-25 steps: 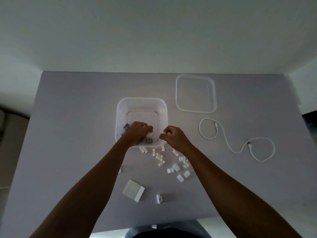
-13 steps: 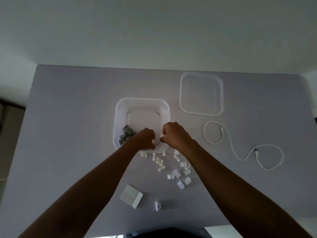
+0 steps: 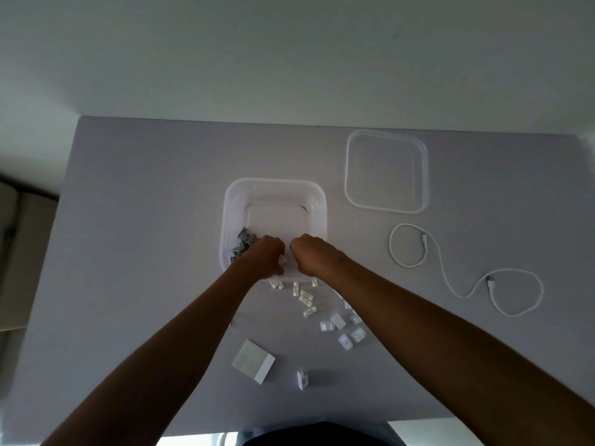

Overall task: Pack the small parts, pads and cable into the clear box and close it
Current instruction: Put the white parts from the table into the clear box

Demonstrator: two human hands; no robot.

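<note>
The clear box [image 3: 273, 187] stands open in the middle of the grey table, with several small grey parts [image 3: 244, 245] piled in its left near corner. My left hand [image 3: 265, 260] and my right hand [image 3: 309, 256] are curled into fists side by side over the box's near wall, knuckles almost touching. A pale bit shows between their fingertips; what the fists hold is hidden. Several small white parts [image 3: 306, 299] lie scattered just in front of the box. A white stack of pads [image 3: 254, 365] lies nearer me. The white cable [image 3: 450, 280] lies loose at the right.
The clear lid [image 3: 386, 210] lies flat at the back right, beyond the cable. A single white clip [image 3: 302, 379] stands alone near the table's front edge. A beige seat [image 3: 19, 252] sits off the table's left edge.
My left hand has drawn back from inside the box to its near wall. My right hand has moved forward over the wall, so both fists now sit close together.
</note>
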